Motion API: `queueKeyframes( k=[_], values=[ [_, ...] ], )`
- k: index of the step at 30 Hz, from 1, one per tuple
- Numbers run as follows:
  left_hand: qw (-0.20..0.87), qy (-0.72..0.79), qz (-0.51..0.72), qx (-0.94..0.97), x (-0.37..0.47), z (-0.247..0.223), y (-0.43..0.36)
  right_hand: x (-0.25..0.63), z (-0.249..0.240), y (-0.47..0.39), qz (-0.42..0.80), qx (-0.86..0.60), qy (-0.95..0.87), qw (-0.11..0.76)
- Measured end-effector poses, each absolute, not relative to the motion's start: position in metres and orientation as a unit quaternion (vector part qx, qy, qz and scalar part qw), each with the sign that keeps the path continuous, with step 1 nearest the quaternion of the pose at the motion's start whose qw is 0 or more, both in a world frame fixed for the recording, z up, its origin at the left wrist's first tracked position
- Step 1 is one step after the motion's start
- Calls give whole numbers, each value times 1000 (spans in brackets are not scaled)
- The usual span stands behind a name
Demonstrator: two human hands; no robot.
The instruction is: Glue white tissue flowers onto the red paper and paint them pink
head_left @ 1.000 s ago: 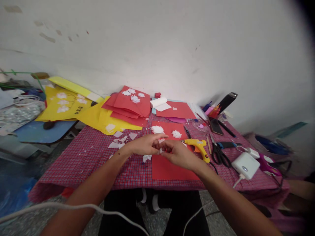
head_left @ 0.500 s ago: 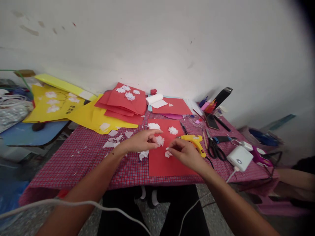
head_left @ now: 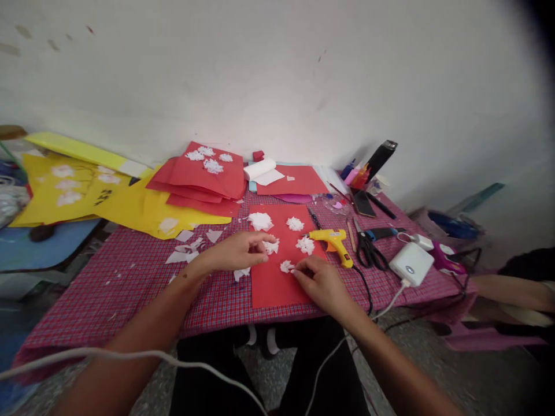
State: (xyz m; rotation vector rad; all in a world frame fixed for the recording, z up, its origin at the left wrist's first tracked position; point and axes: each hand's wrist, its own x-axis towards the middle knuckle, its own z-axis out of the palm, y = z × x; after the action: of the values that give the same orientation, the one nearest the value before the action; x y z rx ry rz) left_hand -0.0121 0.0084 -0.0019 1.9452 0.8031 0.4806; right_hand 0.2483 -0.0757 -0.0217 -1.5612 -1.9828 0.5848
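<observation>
A red sheet [head_left: 271,289] lies flat before me with several crumpled white paper flowers on it. My left hand [head_left: 243,251] hovers over the sheet's left side, index finger stretched out and thumb apart, holding nothing visible. Its fingers partly cover one white paper flower [head_left: 272,247]. At the lower middle, my right hand [head_left: 321,280] pinches a small bit of white paper [head_left: 293,270] beside a smaller crumpled paper flower [head_left: 285,266]. Another paper flower [head_left: 305,245] sits just above that hand, close to the nozzle of a yellow glue gun [head_left: 336,240].
Black scissors [head_left: 370,251], a blue-handled cutter [head_left: 381,233] and a white power adapter [head_left: 411,264] lie at the right. Torn paper scraps [head_left: 184,252] are at the left. Red sheets with paper flowers [head_left: 203,179] and yellow paper [head_left: 130,205] lie behind. A white cable [head_left: 130,355] crosses the foreground.
My right hand has drawn down and slightly away, uncovering the flower near the glue gun and more of the smaller one. My view has turned a little to the right.
</observation>
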Motion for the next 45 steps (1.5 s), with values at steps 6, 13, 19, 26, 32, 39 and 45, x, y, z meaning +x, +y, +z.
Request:
queueKeyframes(
  k=[6, 13, 19, 26, 32, 39, 45],
  values=[
    [471, 328, 201, 794, -11, -2, 7, 247, -20, -74, 211, -578, -741, 267],
    [463, 327, 207, 797, -11, -4, 8, 244, -23, -73, 191, -585, -745, 258],
    [456, 328, 211, 800, -12, -7, 9, 243, -26, -75, 175, -588, -745, 262],
    [457, 329, 209, 800, -11, -3, 8, 241, -26, -74, 158, -587, -751, 257],
    [455, 329, 209, 801, -11, -4, 9, 242, -24, -76, 178, -576, -752, 265],
    [425, 382, 267, 776, -13, 6, 7, 266, -8, -73, 213, -591, -711, 315],
    [429, 424, 444, 662, -14, 9, 13, 266, 9, -61, 232, -568, -721, 322]
  ],
)
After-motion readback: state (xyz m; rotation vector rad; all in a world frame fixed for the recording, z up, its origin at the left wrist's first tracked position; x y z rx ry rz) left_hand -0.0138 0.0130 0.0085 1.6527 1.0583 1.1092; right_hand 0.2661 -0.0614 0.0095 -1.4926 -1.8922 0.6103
